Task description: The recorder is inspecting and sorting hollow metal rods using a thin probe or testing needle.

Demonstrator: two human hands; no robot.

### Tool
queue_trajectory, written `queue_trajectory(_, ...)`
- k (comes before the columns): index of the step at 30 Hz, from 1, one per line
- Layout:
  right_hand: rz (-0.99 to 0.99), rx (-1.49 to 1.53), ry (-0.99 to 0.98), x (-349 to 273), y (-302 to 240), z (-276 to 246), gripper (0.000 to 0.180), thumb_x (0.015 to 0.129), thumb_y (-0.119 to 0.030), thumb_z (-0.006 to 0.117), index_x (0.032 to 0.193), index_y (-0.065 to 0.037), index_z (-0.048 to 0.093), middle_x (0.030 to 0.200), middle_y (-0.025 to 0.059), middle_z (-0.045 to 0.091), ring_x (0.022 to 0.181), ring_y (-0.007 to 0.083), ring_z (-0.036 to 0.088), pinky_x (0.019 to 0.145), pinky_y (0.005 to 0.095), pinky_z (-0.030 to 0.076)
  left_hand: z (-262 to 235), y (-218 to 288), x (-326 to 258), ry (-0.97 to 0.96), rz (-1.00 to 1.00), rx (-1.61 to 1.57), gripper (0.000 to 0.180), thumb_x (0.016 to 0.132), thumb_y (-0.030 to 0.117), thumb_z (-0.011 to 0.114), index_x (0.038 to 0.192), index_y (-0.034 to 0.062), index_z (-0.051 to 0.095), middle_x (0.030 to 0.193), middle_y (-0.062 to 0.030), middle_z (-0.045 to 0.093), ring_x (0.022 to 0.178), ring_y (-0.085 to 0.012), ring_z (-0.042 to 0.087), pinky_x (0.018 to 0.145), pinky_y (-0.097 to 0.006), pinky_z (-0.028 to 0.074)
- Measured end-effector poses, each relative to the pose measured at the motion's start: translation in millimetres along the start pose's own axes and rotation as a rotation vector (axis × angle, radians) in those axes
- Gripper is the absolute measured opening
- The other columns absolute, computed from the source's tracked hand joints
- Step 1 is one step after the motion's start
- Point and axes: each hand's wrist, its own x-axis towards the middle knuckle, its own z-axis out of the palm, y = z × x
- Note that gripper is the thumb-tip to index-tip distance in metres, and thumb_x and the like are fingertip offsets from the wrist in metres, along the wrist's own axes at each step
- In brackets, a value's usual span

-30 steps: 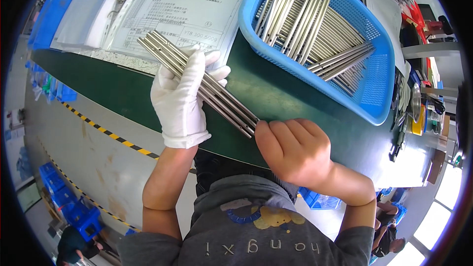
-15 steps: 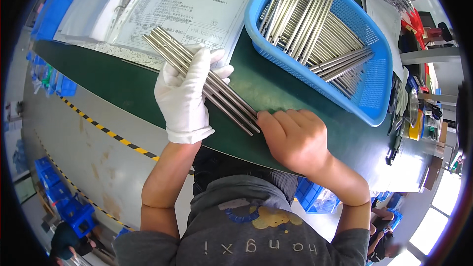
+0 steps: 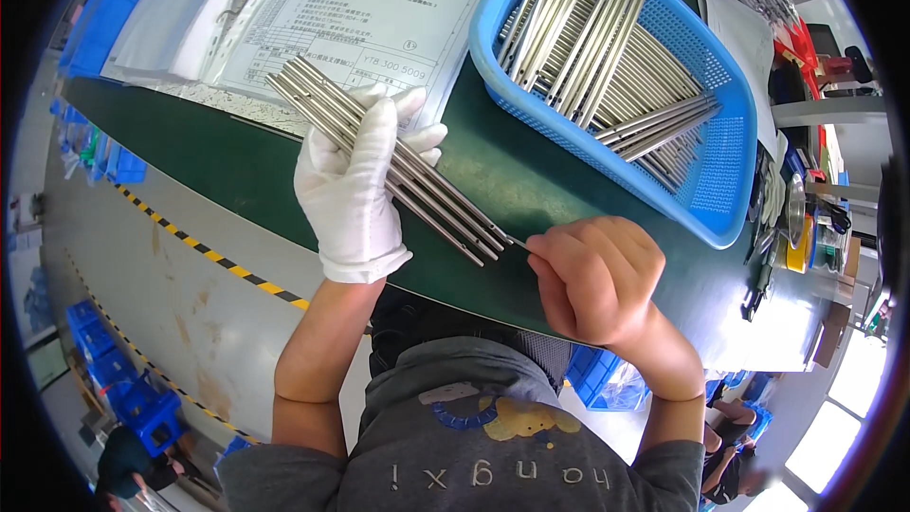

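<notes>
My left hand [image 3: 353, 194], in a white glove, is wrapped round a bundle of several slim metal rods [image 3: 438, 197] with small holes near their ends. The bundle slants from the paper sheets down toward the right, above the green table. My bare right hand [image 3: 603, 277] is closed at the lower right end of the bundle. Between its thumb and forefinger a thin metal pin [image 3: 518, 243] reaches to the end of one rod. Whether the pin's tip sits inside the rod, I cannot tell.
A blue plastic basket [image 3: 736, 166] beyond my right hand holds many similar metal rods [image 3: 607, 47], stacked and some crosswise. An open ring binder with printed drawing sheets [image 3: 355, 14] lies at the far left. The green table's [image 3: 237, 171] curved front edge runs by my body.
My right hand has drawn back to the right from the rod ends, and the thin pin now shows between its fingers and a rod. The left hand has barely shifted.
</notes>
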Motion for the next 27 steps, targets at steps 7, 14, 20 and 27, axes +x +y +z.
queue_trajectory(7,0.195,0.271,-0.115,-12.7,5.3,17.9,0.014,0.078,0.004,0.07,0.089,0.0,0.062,0.068,0.0109,0.062,0.053,0.0266,0.059,0.05,0.0351,0.047,-5.5,0.6,2.3,-0.061,-0.031,-0.025,0.03,0.099,0.015,0.061,0.124,0.0011,0.053,0.114,-0.0208,0.068,0.086,-0.0283,0.073,0.069,-0.033,0.06)
queue_trajectory(14,0.246,0.324,-0.068,-14.2,6.7,24.3,0.012,0.08,0.004,0.069,0.09,0.0,0.063,0.07,0.011,0.063,0.054,0.027,0.06,0.051,0.0357,0.047,-8.6,1.1,3.4,-0.102,-0.028,-0.035,0.032,0.1,0.016,0.059,0.126,-0.0005,0.05,0.118,-0.0223,0.067,0.091,-0.03,0.072,0.072,-0.035,0.06)
queue_trajectory(20,0.013,-0.029,-0.122,-9.4,-5.7,18.6,0.017,0.073,-0.002,0.074,0.087,-0.003,0.064,0.067,0.0051,0.061,0.052,0.02,0.057,0.046,0.0305,0.041,-9.3,1.1,3.1,-0.105,-0.037,-0.03,0.031,0.1,0.017,0.058,0.125,-0.0002,0.049,0.119,-0.0241,0.066,0.092,-0.0298,0.072,0.072,-0.034,0.06)
queue_trajectory(27,0.047,-0.026,-0.139,-8.0,-5.6,28.4,0.019,0.07,-0.005,0.075,0.086,-0.004,0.066,0.061,0.0018,0.053,0.047,0.0184,0.052,0.044,0.0311,0.039,-8.5,0.8,3.4,-0.105,-0.035,-0.056,0.03,0.1,0.016,0.059,0.123,-0.0002,0.05,0.117,-0.0238,0.066,0.091,-0.0288,0.072,0.07,-0.032,0.06)
